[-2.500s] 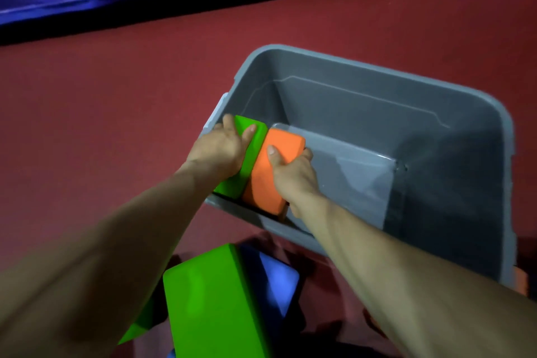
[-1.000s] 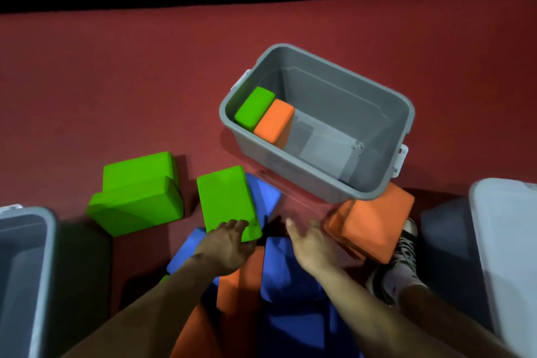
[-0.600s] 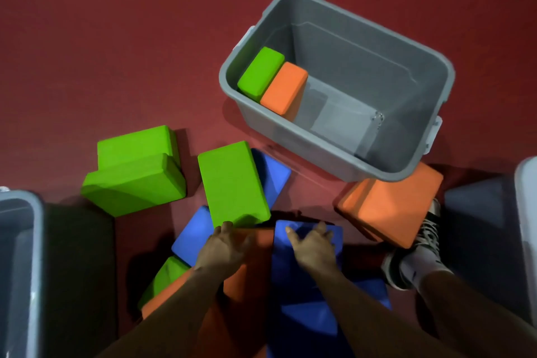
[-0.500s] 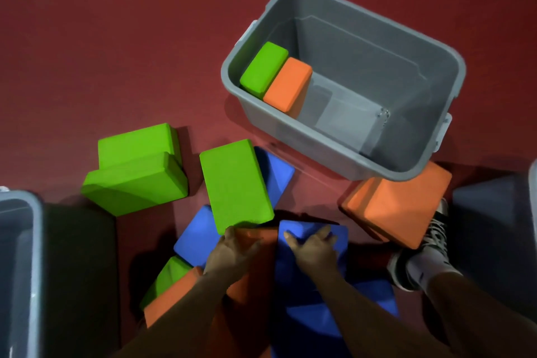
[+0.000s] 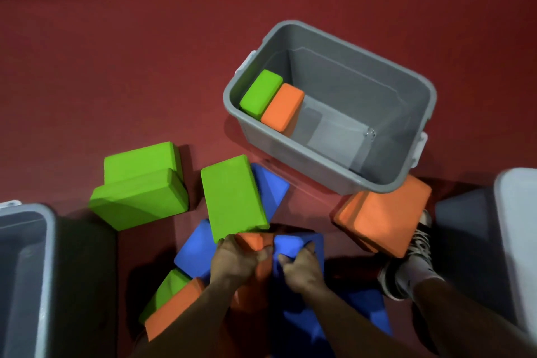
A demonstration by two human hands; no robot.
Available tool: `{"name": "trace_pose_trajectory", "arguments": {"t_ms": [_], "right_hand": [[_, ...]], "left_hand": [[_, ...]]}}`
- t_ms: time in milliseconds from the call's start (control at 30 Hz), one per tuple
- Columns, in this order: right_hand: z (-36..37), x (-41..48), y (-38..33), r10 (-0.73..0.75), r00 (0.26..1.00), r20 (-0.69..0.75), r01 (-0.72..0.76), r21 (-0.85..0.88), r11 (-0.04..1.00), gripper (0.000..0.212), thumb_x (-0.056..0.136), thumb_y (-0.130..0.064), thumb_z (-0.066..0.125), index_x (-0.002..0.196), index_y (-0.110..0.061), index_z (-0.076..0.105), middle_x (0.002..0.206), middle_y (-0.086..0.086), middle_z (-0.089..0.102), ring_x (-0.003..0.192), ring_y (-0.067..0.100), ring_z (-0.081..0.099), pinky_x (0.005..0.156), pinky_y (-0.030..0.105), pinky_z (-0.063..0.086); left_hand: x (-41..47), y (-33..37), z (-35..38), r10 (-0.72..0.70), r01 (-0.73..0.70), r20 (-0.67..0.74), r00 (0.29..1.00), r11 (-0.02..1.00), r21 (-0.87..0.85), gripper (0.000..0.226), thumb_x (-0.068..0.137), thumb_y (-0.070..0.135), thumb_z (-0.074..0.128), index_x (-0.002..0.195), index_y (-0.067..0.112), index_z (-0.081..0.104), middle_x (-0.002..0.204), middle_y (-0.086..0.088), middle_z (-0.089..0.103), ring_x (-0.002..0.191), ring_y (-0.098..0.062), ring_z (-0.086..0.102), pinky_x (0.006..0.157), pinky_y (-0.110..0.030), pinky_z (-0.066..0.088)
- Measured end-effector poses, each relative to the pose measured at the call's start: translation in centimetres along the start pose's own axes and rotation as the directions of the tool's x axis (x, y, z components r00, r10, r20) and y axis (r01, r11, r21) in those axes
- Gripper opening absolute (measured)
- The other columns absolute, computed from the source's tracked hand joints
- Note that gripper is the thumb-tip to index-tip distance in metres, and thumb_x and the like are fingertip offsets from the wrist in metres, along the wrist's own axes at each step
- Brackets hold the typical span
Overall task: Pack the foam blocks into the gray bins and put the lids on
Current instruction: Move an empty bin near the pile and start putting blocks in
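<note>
A gray bin point(image 5: 343, 171) stands open on the red floor, with a green block point(image 5: 260, 93) and an orange block point(image 5: 282, 109) on edge in its left end. Below it lies a heap of foam blocks. My left hand point(image 5: 235, 260) grips an orange block point(image 5: 254, 241) in the heap. Beside it my right hand point(image 5: 300, 267) grips a blue block point(image 5: 296, 243). A large green block point(image 5: 232, 197) leans just above my left hand.
Two stacked green blocks point(image 5: 139, 186) lie left of the heap, and a large orange block point(image 5: 383, 215) lies to the right by my shoe point(image 5: 406, 267). Another gray bin point(image 5: 43, 270) stands at the left edge. A light gray bin point(image 5: 517, 241) stands at the right edge.
My hands left the green and orange blocks in the bin, drew back to the heap, and have now closed on an orange block and a blue block.
</note>
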State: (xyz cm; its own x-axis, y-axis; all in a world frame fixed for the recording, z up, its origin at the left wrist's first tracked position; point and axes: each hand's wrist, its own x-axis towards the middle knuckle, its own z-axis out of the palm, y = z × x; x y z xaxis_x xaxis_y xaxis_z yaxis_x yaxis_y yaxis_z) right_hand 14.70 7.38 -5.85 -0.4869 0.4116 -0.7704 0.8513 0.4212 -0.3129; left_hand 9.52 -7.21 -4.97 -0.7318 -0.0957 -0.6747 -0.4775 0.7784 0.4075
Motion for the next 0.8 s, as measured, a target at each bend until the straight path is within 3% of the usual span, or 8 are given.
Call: {"name": "trace_pose_trajectory", "arguments": {"t_ms": [100, 233, 300, 367, 433, 567, 700, 800], "right_hand": [[-2.2, -3.7, -1.1, -0.033, 0.999, -0.027, 0.036, 0.112, 0.993, 0.078, 0.09, -0.039, 0.064, 0.144, 0.006, 0.029, 0.141, 0.022, 0.051, 0.127, 0.031, 0.054, 0.1, 0.033, 0.046], [-6.9, -9.0, -2.0, -0.122, 0.987, -0.104, 0.15, 0.326, 0.933, 0.04, 0.087, -0.029, 0.072, 0.116, -0.009, 0.054, 0.111, 0.007, 0.067, 0.102, 0.022, 0.066, 0.083, 0.028, 0.051], [-9.4, -11.6, -2.0, -0.169, 0.975, -0.145, 0.213, 0.39, 0.896, 0.034, 0.084, -0.029, 0.074, 0.108, -0.012, 0.058, 0.103, 0.001, 0.069, 0.095, 0.019, 0.067, 0.083, 0.028, 0.053], [-11.1, -12.0, -1.9, -0.187, 0.971, -0.148, 0.235, 0.461, 0.856, 0.032, 0.081, -0.031, 0.075, 0.104, -0.012, 0.064, 0.099, -0.001, 0.074, 0.092, 0.017, 0.071, 0.087, 0.038, 0.057], [-13.2, -12.9, -1.8, -0.234, 0.957, -0.171, 0.289, 0.502, 0.815, 0.031, 0.08, -0.031, 0.076, 0.103, -0.012, 0.069, 0.096, -0.002, 0.077, 0.09, 0.015, 0.073, 0.088, 0.045, 0.058], [-18.0, -17.7, -3.2, -0.327, 0.931, -0.165, 0.357, 0.608, 0.709, 0.015, 0.091, -0.016, 0.07, 0.104, -0.011, 0.07, 0.096, 0.003, 0.077, 0.092, 0.021, 0.074, 0.088, 0.048, 0.058], [-22.0, -19.5, -4.9, -0.387, 0.907, -0.168, 0.396, 0.658, 0.641, 0.023, 0.091, -0.022, 0.07, 0.109, -0.008, 0.068, 0.1, 0.007, 0.077, 0.093, 0.025, 0.074, 0.084, 0.049, 0.059], [-25.0, -19.1, -7.3, -0.391, 0.887, -0.247, 0.442, 0.699, 0.562, 0.029, 0.09, -0.03, 0.071, 0.109, -0.011, 0.063, 0.099, 0.005, 0.075, 0.086, 0.02, 0.073, 0.058, 0.029, 0.059]], "left_hand": [[-3.3, 2.6, -2.1, 0.065, -0.061, -0.105, 0.992, 0.997, 0.036, 0.091, 0.051, 0.08, 0.074, 0.102, 0.005, 0.062, 0.1, -0.016, 0.068, 0.101, -0.035, 0.063, 0.083, -0.036, 0.049], [-7.8, 4.8, -5.6, 0.182, -0.218, -0.138, 0.974, 0.921, -0.323, 0.086, 0.041, 0.09, 0.067, 0.076, 0.012, 0.071, 0.066, -0.002, 0.071, 0.057, -0.01, 0.06, 0.055, -0.029, 0.047], [-10.7, 5.9, -7.5, 0.269, -0.262, -0.058, 0.961, 0.83, -0.491, 0.073, 0.046, 0.08, 0.075, 0.085, 0.018, 0.077, 0.07, 0.011, 0.074, 0.058, 0.005, 0.058, 0.059, -0.018, 0.049], [-12.2, 7.3, -8.9, 0.331, -0.211, 0.084, 0.94, 0.756, -0.62, 0.062, 0.057, 0.063, 0.082, 0.104, 0.022, 0.076, 0.09, 0.009, 0.078, 0.079, 0.0, 0.067, 0.074, -0.021, 0.053], [-13.8, 8.8, -10.2, 0.425, -0.227, 0.128, 0.896, 0.686, -0.691, 0.041, 0.08, 0.036, 0.079, 0.116, 0.02, 0.07, 0.101, 0.003, 0.077, 0.087, -0.009, 0.07, 0.076, -0.024, 0.056], [-16.3, 11.6, -11.7, 0.566, -0.451, 0.003, 0.824, 0.659, -0.602, 0.034, 0.091, 0.025, 0.069, 0.124, 0.025, 0.064, 0.108, 0.009, 0.075, 0.097, -0.005, 0.068, 0.08, -0.018, 0.053], [-16.5, 15.2, -14.0, 0.536, -0.532, -0.111, 0.837, 0.749, -0.396, 0.06, 0.076, 0.061, 0.073, 0.118, 0.019, 0.062, 0.113, 0.01, 0.069, 0.106, -0.013, 0.066, 0.093, -0.03, 0.051], [-15.7, 19.6, -16.5, 0.507, -0.543, -0.205, 0.837, 0.814, -0.207, 0.073, 0.066, 0.079, 0.066, 0.107, 0.019, 0.061, 0.1, 0.002, 0.068, 0.095, -0.019, 0.065, 0.081, -0.034, 0.05]]}}
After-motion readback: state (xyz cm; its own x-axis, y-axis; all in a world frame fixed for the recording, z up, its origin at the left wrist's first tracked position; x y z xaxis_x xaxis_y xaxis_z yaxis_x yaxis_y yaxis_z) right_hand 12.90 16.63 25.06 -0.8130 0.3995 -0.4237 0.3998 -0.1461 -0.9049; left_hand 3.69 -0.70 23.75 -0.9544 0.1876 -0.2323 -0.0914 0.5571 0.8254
